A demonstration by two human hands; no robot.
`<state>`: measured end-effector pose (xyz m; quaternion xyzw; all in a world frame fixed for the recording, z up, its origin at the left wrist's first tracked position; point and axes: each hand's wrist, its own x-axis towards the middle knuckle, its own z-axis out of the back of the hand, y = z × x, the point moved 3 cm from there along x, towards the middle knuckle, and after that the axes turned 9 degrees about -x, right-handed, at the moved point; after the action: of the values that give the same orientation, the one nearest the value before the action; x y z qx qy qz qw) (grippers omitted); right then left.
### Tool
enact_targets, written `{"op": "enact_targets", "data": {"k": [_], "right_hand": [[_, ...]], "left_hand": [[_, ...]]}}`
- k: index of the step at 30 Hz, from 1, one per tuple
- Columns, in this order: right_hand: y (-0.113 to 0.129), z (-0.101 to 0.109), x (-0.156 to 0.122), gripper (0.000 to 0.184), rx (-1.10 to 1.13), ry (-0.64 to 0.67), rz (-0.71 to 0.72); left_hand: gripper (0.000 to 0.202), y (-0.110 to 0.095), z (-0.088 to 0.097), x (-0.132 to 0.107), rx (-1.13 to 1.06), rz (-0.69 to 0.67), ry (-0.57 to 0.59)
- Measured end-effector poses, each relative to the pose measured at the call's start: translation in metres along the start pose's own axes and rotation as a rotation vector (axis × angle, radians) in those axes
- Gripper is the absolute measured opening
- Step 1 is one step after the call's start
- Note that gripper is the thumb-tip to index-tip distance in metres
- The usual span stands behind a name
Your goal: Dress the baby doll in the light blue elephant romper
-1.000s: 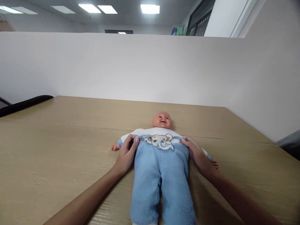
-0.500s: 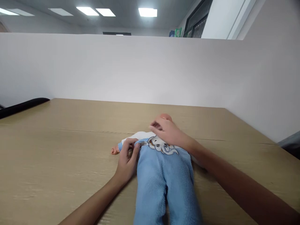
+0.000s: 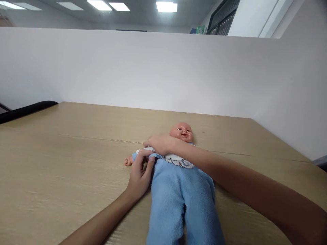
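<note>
A baby doll lies on its back on the wooden table, its head toward the far wall. It wears blue fleece trousers and a white top with blue cuffs. My left hand pinches the blue fabric at the left side of the waist between thumb and fingers. Across the doll's chest reaches my right hand, lying over the white sleeve near the left shoulder; its fingertips are mostly hidden. My right forearm covers part of the elephant print. The doll's small hand sticks out at the left.
The doll rests on a light wooden table with a seam running across it. A white partition rises behind the table. At the left edge is a black curved object.
My right hand has moved left and down from over the doll's head to the shoulder, uncovering the head. My left hand keeps its pinch at the waist. The view has shifted slightly.
</note>
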<state>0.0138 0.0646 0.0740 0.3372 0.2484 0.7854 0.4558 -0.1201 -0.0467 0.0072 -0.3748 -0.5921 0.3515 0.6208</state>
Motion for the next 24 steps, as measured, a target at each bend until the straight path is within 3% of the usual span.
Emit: {"op": "enact_targets", "data": {"k": [3, 8, 12, 16, 20, 24], "right_hand": [[0.005, 0.002, -0.008, 0.018, -0.185, 0.202, 0.149], [0.004, 0.028, -0.019, 0.026, -0.312, 0.161, 0.174], [-0.007, 0.045, -0.023, 0.042, -0.283, 0.191, 0.133], [-0.015, 0.048, -0.028, 0.057, -0.262, 0.219, 0.135], [-0.013, 0.040, -0.032, 0.056, -0.271, 0.225, 0.174], [-0.005, 0.033, -0.038, 0.049, -0.290, 0.215, 0.192]], "left_hand": [[0.020, 0.002, -0.001, 0.000, -0.017, 0.019, 0.017], [0.018, 0.010, -0.001, -0.002, -0.029, 0.010, 0.038], [0.006, 0.002, 0.002, -0.005, 0.153, -0.277, 0.007], [0.017, -0.003, 0.002, -0.011, 0.162, -0.489, 0.002], [0.016, 0.004, 0.001, -0.013, 0.009, -0.429, 0.020], [0.015, 0.011, 0.004, -0.006, -0.095, -0.206, -0.093]]}}
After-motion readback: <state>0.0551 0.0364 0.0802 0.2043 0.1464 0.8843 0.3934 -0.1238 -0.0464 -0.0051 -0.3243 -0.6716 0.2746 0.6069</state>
